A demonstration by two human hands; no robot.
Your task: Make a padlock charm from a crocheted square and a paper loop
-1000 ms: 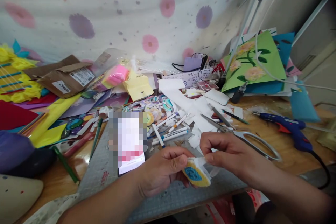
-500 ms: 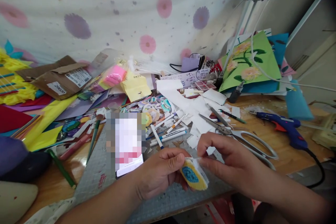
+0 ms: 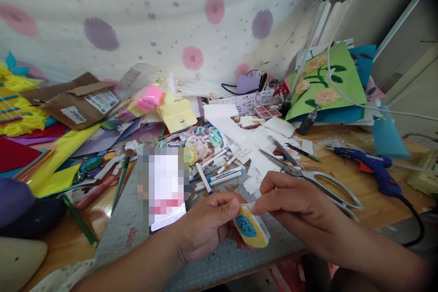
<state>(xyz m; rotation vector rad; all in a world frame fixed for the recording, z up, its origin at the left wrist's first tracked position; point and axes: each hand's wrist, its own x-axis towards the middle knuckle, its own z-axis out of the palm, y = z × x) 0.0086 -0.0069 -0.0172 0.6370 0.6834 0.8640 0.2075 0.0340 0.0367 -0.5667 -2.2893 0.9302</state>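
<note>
My left hand (image 3: 208, 223) grips a small yellow oval piece (image 3: 262, 238) with a blue, rough-textured centre, thumb on its front and fingers behind. White layered material shows along the upper right edge of the piece. The fingers of my right hand (image 3: 296, 207) are bent in a pinch at that white edge, near the top. What lies between these fingertips is too small to make out. Both hands are above the front of a grey cutting mat (image 3: 119, 246).
A lit phone (image 3: 167, 226) lies left of my hands. Beyond are markers (image 3: 221, 178), white paper scraps (image 3: 263, 159) and large scissors (image 3: 325, 187). A blue glue gun (image 3: 376, 164) rests at right. A cardboard box (image 3: 71, 105) and coloured papers crowd the left.
My right fingers have shifted slightly left and closer to the piece's top edge. The piece has moved a little left within my left hand's steady grip.
</note>
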